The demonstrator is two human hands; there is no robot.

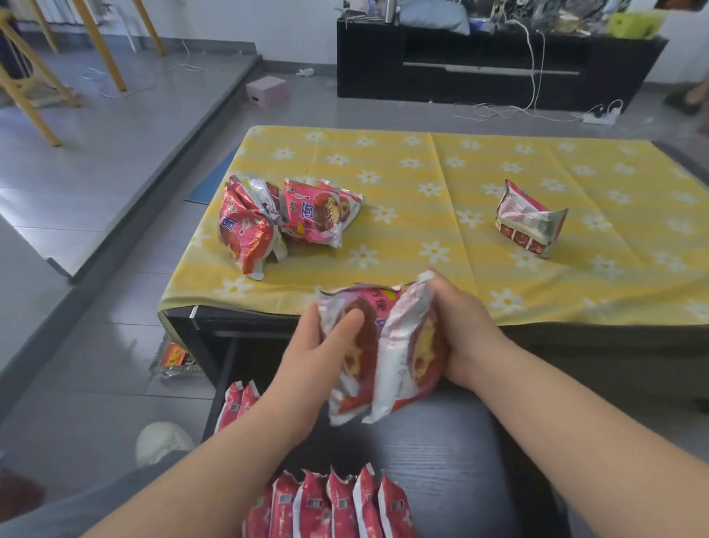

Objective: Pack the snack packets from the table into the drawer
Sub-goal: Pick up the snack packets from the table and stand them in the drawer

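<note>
Between my two hands I hold a small bunch of red and silver snack packets (387,351) upright above the open dark drawer (453,465). My left hand (321,356) grips the bunch from the left with its thumb across the front. My right hand (464,332) clasps it from the right. Several packets (334,521) stand in a row at the drawer's near end, and more packets (238,401) stand at its left side. On the table, a heap of packets (281,219) lies at the left and one single packet (527,219) lies at the right.
The low table carries a yellow flowered cloth (442,168). One packet (175,359) lies on the floor beside the table's left corner. A black TV cabinet (497,62) stands behind, wooden stool legs (33,94) at the far left, and my shoe (162,441) rests left of the drawer.
</note>
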